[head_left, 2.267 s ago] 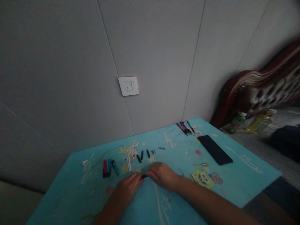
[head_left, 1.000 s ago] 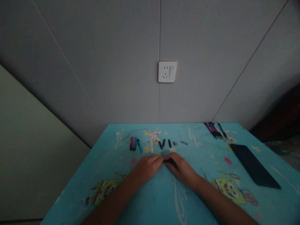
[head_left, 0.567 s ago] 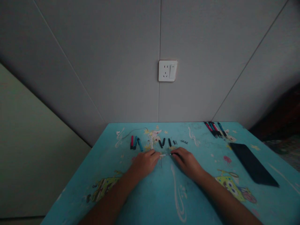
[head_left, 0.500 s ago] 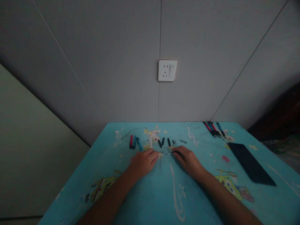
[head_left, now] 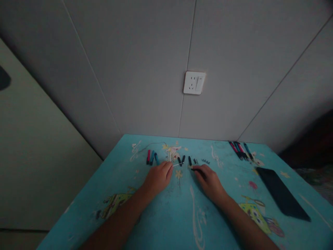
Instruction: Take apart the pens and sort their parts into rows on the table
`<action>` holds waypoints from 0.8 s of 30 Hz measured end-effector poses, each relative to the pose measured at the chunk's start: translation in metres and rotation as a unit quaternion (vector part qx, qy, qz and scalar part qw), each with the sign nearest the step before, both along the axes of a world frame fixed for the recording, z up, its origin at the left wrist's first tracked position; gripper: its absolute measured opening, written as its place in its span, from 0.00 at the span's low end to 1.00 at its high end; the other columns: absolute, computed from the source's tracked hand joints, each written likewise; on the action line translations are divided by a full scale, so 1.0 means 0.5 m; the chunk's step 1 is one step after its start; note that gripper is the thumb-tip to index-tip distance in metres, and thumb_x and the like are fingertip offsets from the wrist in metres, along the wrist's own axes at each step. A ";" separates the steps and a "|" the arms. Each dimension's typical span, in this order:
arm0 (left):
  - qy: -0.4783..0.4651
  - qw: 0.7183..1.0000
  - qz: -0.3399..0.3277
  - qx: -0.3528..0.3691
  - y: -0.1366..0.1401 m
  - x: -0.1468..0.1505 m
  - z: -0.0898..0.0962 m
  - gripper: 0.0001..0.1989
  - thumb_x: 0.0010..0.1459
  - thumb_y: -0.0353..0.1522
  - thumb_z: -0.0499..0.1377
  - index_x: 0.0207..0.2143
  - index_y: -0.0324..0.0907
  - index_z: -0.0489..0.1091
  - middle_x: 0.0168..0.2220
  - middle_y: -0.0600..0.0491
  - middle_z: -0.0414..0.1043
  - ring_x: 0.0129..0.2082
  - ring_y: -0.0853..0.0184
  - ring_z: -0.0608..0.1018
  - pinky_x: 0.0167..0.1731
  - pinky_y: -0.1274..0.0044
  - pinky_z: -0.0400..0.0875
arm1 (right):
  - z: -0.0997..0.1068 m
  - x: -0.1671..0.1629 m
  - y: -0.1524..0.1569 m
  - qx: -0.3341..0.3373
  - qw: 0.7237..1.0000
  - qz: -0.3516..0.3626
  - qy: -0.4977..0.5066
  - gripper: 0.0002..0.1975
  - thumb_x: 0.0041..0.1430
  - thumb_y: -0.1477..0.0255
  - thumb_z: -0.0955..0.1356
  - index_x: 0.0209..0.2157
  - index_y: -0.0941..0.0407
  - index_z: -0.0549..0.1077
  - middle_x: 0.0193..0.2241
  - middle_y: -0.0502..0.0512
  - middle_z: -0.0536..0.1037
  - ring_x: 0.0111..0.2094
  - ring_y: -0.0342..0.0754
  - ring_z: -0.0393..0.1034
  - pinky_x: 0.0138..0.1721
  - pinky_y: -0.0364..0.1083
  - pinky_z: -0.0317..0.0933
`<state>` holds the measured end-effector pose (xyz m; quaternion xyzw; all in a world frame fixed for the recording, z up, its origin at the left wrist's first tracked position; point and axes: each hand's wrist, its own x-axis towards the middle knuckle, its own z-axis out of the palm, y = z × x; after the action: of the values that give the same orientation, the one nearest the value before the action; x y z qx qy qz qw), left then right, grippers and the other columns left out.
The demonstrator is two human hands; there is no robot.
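My left hand (head_left: 159, 176) pinches a thin white pen refill (head_left: 178, 165), its tip pointing right and slightly up. Between the closed fingers of my right hand (head_left: 208, 178) is a small black pen part (head_left: 194, 169), a short gap away from the refill. Just beyond the hands lie several black pen parts (head_left: 189, 160), smaller dark pieces (head_left: 195, 161) and a row of what look like springs (head_left: 205, 161). More white refills (head_left: 169, 155) lie behind my left hand. Beside them are a red pen barrel (head_left: 148, 157) and two blue ones (head_left: 152, 157).
Several red and blue pens (head_left: 238, 150) lie at the table's back right. Closer, on the right, is a flat black sheet or pad (head_left: 282, 194). The blue patterned table (head_left: 166, 215) meets a grey wall (head_left: 145, 86) with a socket (head_left: 194, 82).
The refill and the black part, nearly end to end before, are now farther apart. The refill's tip has swung upward. My head view has shifted and tilted slightly.
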<state>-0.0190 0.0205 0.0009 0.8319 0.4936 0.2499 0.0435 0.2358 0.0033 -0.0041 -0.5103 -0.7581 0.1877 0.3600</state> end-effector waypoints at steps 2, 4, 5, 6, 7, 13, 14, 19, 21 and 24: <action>-0.011 1.000 0.008 -0.003 0.002 0.000 -0.003 0.12 0.68 0.34 0.46 0.40 0.43 0.69 0.36 0.50 0.73 0.36 0.66 0.76 0.37 0.76 0.68 | -0.004 0.001 0.008 0.001 1.000 -0.013 -0.004 0.13 0.65 0.67 0.63 0.47 0.54 0.73 0.41 0.58 0.77 0.39 0.51 0.72 0.42 0.50 0.67; -0.022 1.000 0.019 -0.006 0.002 0.000 -0.004 0.12 0.68 0.33 0.46 0.41 0.43 0.68 0.37 0.50 0.73 0.37 0.65 0.76 0.37 0.76 0.67 | -0.007 0.001 0.017 0.009 1.000 -0.017 -0.022 0.12 0.65 0.67 0.63 0.46 0.54 0.73 0.40 0.58 0.77 0.39 0.51 0.72 0.42 0.50 0.67; -0.026 0.999 0.024 -0.007 0.002 0.001 -0.004 0.12 0.68 0.33 0.46 0.41 0.43 0.68 0.37 0.49 0.73 0.37 0.65 0.76 0.37 0.76 0.67 | -0.007 -0.001 0.022 0.017 0.999 -0.018 -0.037 0.12 0.65 0.67 0.63 0.46 0.54 0.73 0.40 0.58 0.77 0.39 0.51 0.72 0.43 0.51 0.67; -0.030 0.999 0.029 -0.008 0.001 0.001 -0.003 0.11 0.68 0.33 0.46 0.41 0.43 0.68 0.37 0.49 0.73 0.37 0.65 0.76 0.38 0.76 0.67 | -0.007 -0.004 0.027 0.028 0.998 -0.020 -0.052 0.12 0.65 0.68 0.62 0.46 0.55 0.73 0.40 0.58 0.76 0.40 0.52 0.72 0.44 0.51 0.66; -0.032 0.999 0.032 -0.008 0.001 0.001 -0.003 0.11 0.68 0.33 0.47 0.41 0.43 0.68 0.37 0.49 0.73 0.37 0.65 0.76 0.38 0.76 0.67 | -0.006 -0.007 0.033 0.038 0.997 -0.023 -0.066 0.13 0.66 0.68 0.62 0.47 0.55 0.73 0.40 0.58 0.76 0.40 0.52 0.72 0.45 0.51 0.66; -0.023 0.999 0.019 -0.013 0.005 0.000 -0.006 0.12 0.69 0.33 0.46 0.39 0.43 0.68 0.37 0.50 0.74 0.36 0.66 0.77 0.37 0.77 0.67 | -0.004 -0.044 0.083 0.066 0.988 -0.027 -0.134 0.17 0.68 0.70 0.59 0.54 0.57 0.70 0.41 0.60 0.75 0.41 0.51 0.71 0.46 0.50 0.64; -0.021 1.000 0.018 -0.015 0.006 0.000 -0.007 0.12 0.69 0.33 0.46 0.39 0.43 0.68 0.37 0.50 0.74 0.36 0.66 0.77 0.37 0.76 0.67 | -0.006 -0.050 0.091 0.071 0.987 -0.038 -0.142 0.18 0.68 0.70 0.59 0.55 0.58 0.69 0.41 0.61 0.75 0.41 0.52 0.70 0.46 0.50 0.64; -0.019 0.999 0.022 -0.021 0.008 0.000 -0.004 0.13 0.69 0.34 0.46 0.40 0.43 0.69 0.37 0.50 0.73 0.36 0.65 0.76 0.37 0.76 0.67 | -0.015 -0.068 0.102 0.092 0.979 -0.085 -0.162 0.21 0.68 0.68 0.60 0.59 0.59 0.64 0.39 0.62 0.74 0.41 0.54 0.69 0.47 0.52 0.64; -0.019 1.000 0.009 -0.022 0.004 0.001 0.000 0.13 0.69 0.35 0.46 0.41 0.43 0.69 0.37 0.50 0.73 0.37 0.65 0.76 0.38 0.75 0.68 | -0.017 -0.066 0.091 0.099 0.978 -0.077 -0.168 0.19 0.68 0.68 0.59 0.57 0.58 0.67 0.40 0.62 0.73 0.41 0.53 0.68 0.47 0.52 0.63; -0.019 0.998 -0.049 -0.019 -0.006 0.006 0.005 0.12 0.68 0.33 0.47 0.43 0.43 0.70 0.41 0.50 0.72 0.40 0.66 0.76 0.41 0.75 0.69 | -0.020 -0.062 0.072 0.098 0.974 -0.067 -0.190 0.17 0.67 0.68 0.60 0.54 0.56 0.71 0.41 0.62 0.72 0.42 0.53 0.67 0.47 0.51 0.62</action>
<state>-0.0159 0.0175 0.0036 0.8489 0.4562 0.2541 0.0813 0.2046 0.0394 -0.0141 -0.5483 -0.7916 -0.0128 0.2692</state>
